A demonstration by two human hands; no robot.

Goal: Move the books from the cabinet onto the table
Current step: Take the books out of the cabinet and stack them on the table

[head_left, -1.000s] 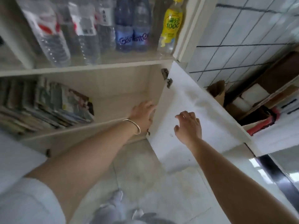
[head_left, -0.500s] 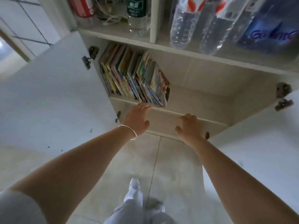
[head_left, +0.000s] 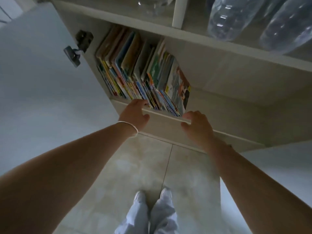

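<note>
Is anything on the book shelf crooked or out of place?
Yes. The books fill only the left part of their shelf and slant rightward, the outermost book tilting most, with nothing beside it for support. Nothing looks spilled or damaged.

No legible text, book covers (head_left: 177,85) too blurred, bottles (head_left: 236,16) show no labels

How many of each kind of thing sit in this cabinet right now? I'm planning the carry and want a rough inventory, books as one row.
Row of books, leaning, exact number unreadable: 1
Clear plastic bottles on the shelf above, in view: 2
Open door with hinge: 1
Hands at the shelf edge, left hand and right hand: 2
Total: 6
</note>
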